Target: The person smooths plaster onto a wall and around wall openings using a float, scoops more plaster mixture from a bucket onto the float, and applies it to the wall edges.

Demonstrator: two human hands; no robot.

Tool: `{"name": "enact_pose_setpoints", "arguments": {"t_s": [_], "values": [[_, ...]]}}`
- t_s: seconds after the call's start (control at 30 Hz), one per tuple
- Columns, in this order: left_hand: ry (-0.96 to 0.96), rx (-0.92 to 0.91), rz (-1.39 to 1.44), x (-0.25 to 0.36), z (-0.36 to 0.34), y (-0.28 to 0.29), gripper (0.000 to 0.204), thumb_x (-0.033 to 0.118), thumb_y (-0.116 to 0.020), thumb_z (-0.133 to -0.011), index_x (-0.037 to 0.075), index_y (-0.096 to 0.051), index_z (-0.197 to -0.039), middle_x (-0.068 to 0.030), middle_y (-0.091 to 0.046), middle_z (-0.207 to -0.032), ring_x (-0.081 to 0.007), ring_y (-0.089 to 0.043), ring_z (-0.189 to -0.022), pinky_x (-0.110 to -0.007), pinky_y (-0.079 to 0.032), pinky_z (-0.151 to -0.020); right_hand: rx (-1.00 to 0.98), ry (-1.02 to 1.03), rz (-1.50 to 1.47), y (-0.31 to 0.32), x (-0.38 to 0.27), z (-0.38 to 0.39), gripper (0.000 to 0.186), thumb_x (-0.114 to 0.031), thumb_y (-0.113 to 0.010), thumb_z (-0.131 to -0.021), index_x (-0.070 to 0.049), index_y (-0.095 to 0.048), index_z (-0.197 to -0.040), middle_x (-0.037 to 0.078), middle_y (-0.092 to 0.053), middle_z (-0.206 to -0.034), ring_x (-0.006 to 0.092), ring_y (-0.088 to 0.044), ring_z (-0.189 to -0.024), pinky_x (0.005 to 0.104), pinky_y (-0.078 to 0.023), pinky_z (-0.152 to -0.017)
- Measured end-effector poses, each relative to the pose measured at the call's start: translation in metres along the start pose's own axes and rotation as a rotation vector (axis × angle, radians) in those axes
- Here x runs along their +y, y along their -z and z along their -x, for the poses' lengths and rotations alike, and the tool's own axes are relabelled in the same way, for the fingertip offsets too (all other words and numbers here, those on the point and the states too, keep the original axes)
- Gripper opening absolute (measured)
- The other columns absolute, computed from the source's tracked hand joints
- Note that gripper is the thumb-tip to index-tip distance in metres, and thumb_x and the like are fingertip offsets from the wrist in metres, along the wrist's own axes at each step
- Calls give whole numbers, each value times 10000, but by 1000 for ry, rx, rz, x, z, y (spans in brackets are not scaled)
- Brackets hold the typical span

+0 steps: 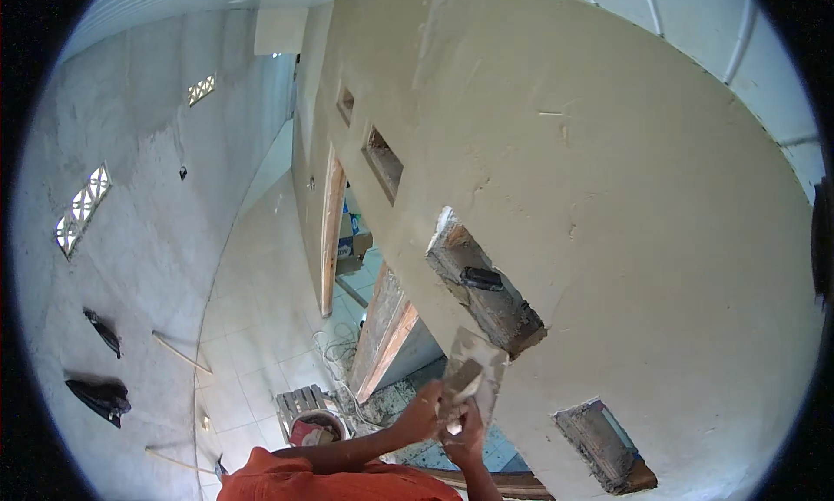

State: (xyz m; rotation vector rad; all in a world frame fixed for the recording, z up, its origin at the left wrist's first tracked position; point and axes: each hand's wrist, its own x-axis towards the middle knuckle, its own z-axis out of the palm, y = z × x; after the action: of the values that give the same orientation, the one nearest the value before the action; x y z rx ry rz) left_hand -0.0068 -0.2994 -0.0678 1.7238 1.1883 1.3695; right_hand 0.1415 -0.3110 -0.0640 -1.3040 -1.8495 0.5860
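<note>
In front of the wall edge, my right hand (466, 433) is closed on a flat rectangular plastering trowel (492, 368), its blade tilted up and smeared with plaster. My left hand (423, 414) is close beside it, with fingers closed at the trowel's left edge. A small brownish patch lies across the blade near these fingers; whether it is a scraper or plaster I cannot make out. Just above the trowel is a rough rectangular recess (476, 280) in the plastered wall (625, 223), with a dark block-like object (480, 279) inside.
A second recess (605, 446) is at lower right. Left of my hands, a bucket (317, 430) stands by a slatted wooden crate (301, 403). A loose cable (339, 349) lies near the wood-framed doorway (331, 240). Black bags (98, 399) hang on the grey wall.
</note>
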Motion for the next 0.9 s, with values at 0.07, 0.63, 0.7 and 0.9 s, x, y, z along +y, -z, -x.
{"name": "enact_pose_setpoints", "arguments": {"t_s": [0.07, 0.63, 0.7, 0.9], "values": [[69, 93, 75, 5, -13, 11, 534, 342, -702, -889, -18, -498, -1226, -225, -556, -1097, -385, -574, -1017, -451, -464, -865, -31, 131, -97, -11, -13, -17, 444, -164, -777, -755, 4, -589, -1120, 162, -662, -983, 259, -649, -915, 378, -506, -849], [-48, 494, 819, -58, -340, 318, 466, 200, -638, -926, 48, -456, -1327, -104, -663, -1018, -217, -677, -811, -364, -586, -725, -323, -458, -216, 34, 111, 117, 485, -35, -649, -914, -54, -536, -1385, 132, -659, -1191, 209, -660, -914, 317, -533, -726], [-43, 477, 898, -60, -360, 320, 442, 178, -609, -937, 65, -468, -1341, -99, -662, -1028, -214, -673, -801, -364, -587, -739, -223, -499, -325, 36, 106, 121, 440, -23, -634, -917, -26, -564, -1352, 130, -686, -1124, 191, -663, -846, 312, -533, -692], [-82, 348, 1167, -74, -418, 327, 417, 181, -612, -938, 72, -499, -1324, -100, -660, -1014, -198, -671, -834, -375, -575, -731, -218, -408, -154, 15, 76, 101, 450, -54, -656, -907, -22, -574, -1348, 134, -710, -1095, 170, -657, -809, 338, -543, -690]]}}
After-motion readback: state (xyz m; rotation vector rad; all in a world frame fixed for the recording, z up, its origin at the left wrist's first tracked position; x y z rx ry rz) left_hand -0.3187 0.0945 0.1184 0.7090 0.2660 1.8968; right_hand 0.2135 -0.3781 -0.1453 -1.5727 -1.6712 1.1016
